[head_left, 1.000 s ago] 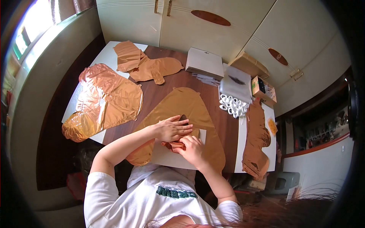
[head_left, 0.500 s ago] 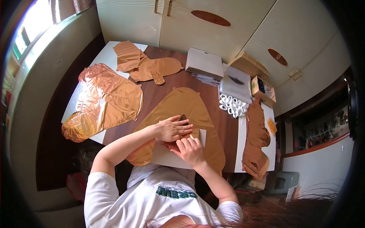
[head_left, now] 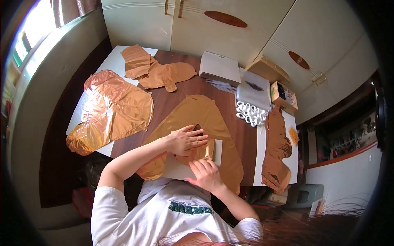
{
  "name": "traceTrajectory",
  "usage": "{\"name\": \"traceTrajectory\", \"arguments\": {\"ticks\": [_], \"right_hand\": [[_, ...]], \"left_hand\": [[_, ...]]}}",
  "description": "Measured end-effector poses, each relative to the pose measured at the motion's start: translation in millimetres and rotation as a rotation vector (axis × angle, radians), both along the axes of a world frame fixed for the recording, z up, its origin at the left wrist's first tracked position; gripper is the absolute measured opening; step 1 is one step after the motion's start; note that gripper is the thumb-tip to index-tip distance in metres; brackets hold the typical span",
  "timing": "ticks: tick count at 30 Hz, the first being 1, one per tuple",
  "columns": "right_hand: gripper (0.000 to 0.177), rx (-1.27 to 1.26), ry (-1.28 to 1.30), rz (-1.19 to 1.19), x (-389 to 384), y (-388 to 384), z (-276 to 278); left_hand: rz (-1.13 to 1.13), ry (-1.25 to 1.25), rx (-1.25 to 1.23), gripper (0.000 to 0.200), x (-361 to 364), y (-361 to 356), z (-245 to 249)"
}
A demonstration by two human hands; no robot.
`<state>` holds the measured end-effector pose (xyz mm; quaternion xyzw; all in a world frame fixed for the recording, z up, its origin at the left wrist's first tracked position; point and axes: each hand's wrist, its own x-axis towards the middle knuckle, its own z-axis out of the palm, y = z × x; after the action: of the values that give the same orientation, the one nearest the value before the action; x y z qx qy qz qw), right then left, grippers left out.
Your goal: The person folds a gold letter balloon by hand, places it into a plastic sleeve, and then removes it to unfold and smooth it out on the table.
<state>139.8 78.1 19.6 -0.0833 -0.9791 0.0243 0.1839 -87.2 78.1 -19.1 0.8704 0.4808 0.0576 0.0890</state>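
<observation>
A large flat copper-gold foil balloon (head_left: 191, 108) lies on the table in front of me, with a white card (head_left: 174, 169) on top of it. My left hand (head_left: 184, 141) lies flat, fingers spread, on a part of the foil over the card. A shiny folded foil flap (head_left: 208, 151) shows just right of those fingers. My right hand (head_left: 206, 175) is at the near end of this flap; its fingertips touch the foil and its thumb stands apart over the card. What lies under my left palm is hidden.
Another foil balloon (head_left: 117, 110) lies to the left, and further copper foil pieces (head_left: 168, 76) lie behind. At the right are white looped items (head_left: 251, 114), a long brown foil piece (head_left: 275, 149), a white box (head_left: 220, 67) and a small open box (head_left: 284, 98).
My right hand has moved towards me, and its thumb has come away from the fingers. The foil near it now shows its shiny gold face over the card. My left hand stays in place.
</observation>
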Motion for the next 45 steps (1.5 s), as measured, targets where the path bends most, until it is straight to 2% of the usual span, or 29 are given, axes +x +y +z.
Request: {"name": "traceTrajectory", "arguments": {"ticks": [4, 7, 10, 13, 16, 19, 31, 37, 38, 41, 42, 45], "right_hand": [[0.054, 0.011, 0.005, 0.01, 12.4, -1.1, -9.9], [0.05, -0.069, 0.01, 0.023, 14.2, -0.3, -6.3], [0.048, -0.436, 0.047, 0.03, 17.3, 25.7, -18.8], [0.051, -0.29, 0.172, -0.125, 2.1, 63.3, -26.4], [0.061, -0.139, 0.03, -0.08, -4.2, 79.5, -23.3], [0.071, -0.166, -0.046, -0.096, -0.9, 82.2, -27.7], [0.085, -0.036, -0.2, -0.111, 9.6, 71.2, -27.5], [0.083, -0.051, -0.158, -0.232, 13.7, 43.4, -29.1], [0.082, -0.051, -0.167, -0.267, 12.5, 37.1, -28.2], [0.08, -0.039, -0.195, -0.365, 7.0, 20.0, -25.3], [0.079, -0.032, -0.203, -0.396, 5.6, 14.4, -24.9], [0.078, -0.003, -0.215, -0.466, 2.1, 3.1, -24.1]], "left_hand": [[-0.009, 0.027, 0.059, 0.077, 2.2, -3.8, 8.3], [-0.013, 0.004, 0.096, 0.087, 2.1, -4.3, 6.8], [-0.005, -0.003, 0.069, 0.091, 3.1, -7.0, 15.3], [-0.01, -0.021, 0.095, 0.097, 2.7, -7.7, 15.7], [0.013, -0.063, 0.102, 0.101, 1.7, -6.2, 10.2], [0.006, -0.095, 0.07, 0.105, 1.0, -6.2, 11.2], [0.007, 0.015, 0.112, 0.097, 3.9, -13.7, 22.0], [0.161, 0.185, 0.116, 0.075, -19.4, -44.0, 21.2], [0.218, 0.142, 0.121, 0.066, -18.0, -53.1, 24.4], [0.359, 0.399, 0.182, 0.06, 9.5, -74.1, 27.9], [0.352, 0.447, 0.302, 0.055, 20.9, -83.1, 28.2], [0.435, 0.127, 0.208, 0.057, 57.6, -105.2, 24.2]]}}
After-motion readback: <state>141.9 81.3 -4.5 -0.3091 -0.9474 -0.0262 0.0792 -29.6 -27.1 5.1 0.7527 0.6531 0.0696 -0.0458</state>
